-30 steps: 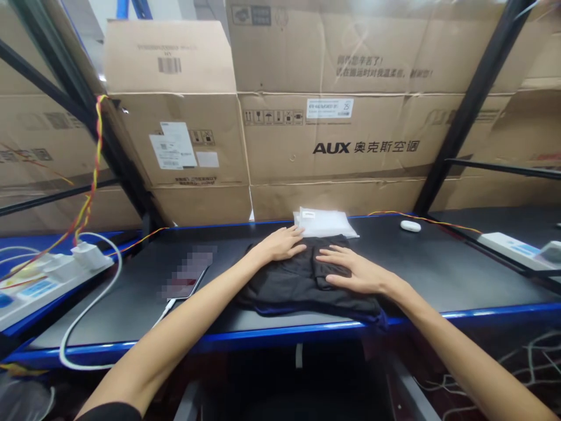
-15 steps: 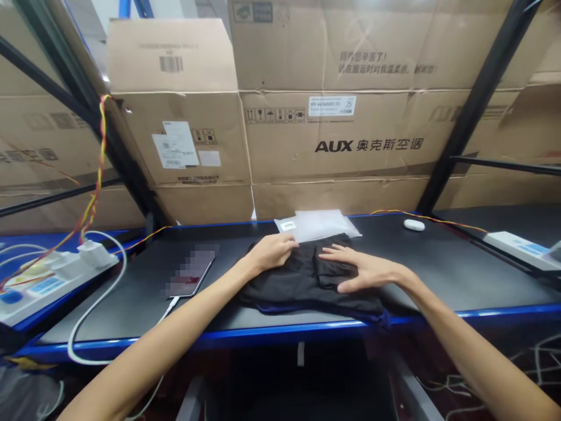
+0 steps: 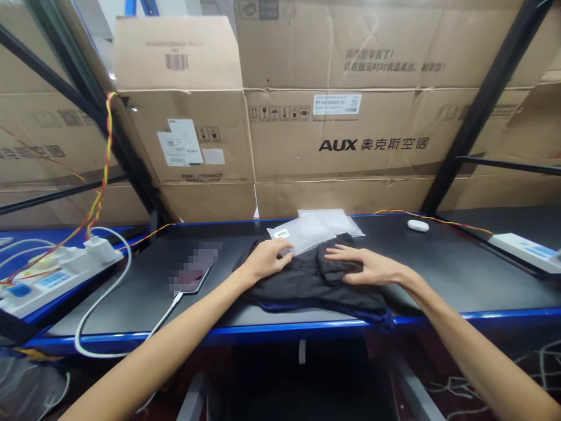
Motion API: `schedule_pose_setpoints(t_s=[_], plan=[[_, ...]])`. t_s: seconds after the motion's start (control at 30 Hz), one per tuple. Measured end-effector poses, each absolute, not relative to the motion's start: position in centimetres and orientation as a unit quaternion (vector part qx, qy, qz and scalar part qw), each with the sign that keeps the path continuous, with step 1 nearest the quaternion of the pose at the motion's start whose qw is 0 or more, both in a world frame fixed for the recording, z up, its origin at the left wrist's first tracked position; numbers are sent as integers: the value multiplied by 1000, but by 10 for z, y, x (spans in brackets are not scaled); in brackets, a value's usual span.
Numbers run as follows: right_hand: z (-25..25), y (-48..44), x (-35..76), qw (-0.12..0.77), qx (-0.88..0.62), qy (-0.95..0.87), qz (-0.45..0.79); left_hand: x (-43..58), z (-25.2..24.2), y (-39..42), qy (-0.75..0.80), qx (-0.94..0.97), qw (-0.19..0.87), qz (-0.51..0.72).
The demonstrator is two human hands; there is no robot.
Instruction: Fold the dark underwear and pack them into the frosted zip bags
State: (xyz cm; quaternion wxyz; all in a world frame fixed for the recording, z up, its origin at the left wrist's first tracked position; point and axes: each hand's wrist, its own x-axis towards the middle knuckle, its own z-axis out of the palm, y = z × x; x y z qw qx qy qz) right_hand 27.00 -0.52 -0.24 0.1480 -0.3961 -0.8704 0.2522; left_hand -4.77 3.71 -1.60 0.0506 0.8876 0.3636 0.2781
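A folded black garment (image 3: 307,280) lies on the black table (image 3: 438,275) near its front blue edge. My right hand (image 3: 363,266) rests flat on the garment's upper right part, fingers stretched out. My left hand (image 3: 265,259) pinches the near corner of a clear plastic bag (image 3: 307,229), which lies partly over the garment's far edge; the bag carries a small white label.
A phone (image 3: 193,275) on a white cable lies left of the garment. Power strips sit at the far left (image 3: 56,272) and far right (image 3: 523,248). A small white case (image 3: 418,225) lies behind right. Cardboard boxes (image 3: 342,140) wall the back; black shelf posts slant at both sides.
My left hand closed on the plastic bag and drew it left and toward me, over the garment's far edge. My right hand stayed flat on the garment.
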Motion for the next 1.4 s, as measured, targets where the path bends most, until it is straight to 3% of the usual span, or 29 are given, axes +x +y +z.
schedule_pose_setpoints(t_s=[0.2, 0.67, 1.17, 1.4], plan=[[-9, -3, 268, 171, -389, -878, 218, -46, -16, 39, 353, 888, 83, 283], [-18, -8, 256, 256, -410, -861, 158, -39, -17, 32, 488, 817, 6, 307], [-10, -10, 234, 389, -418, -815, 95, -39, -28, 40, 394, 855, 13, 336], [-7, 3, 201, 276, -285, -913, 88, -38, -21, 35, 337, 865, 78, 364]])
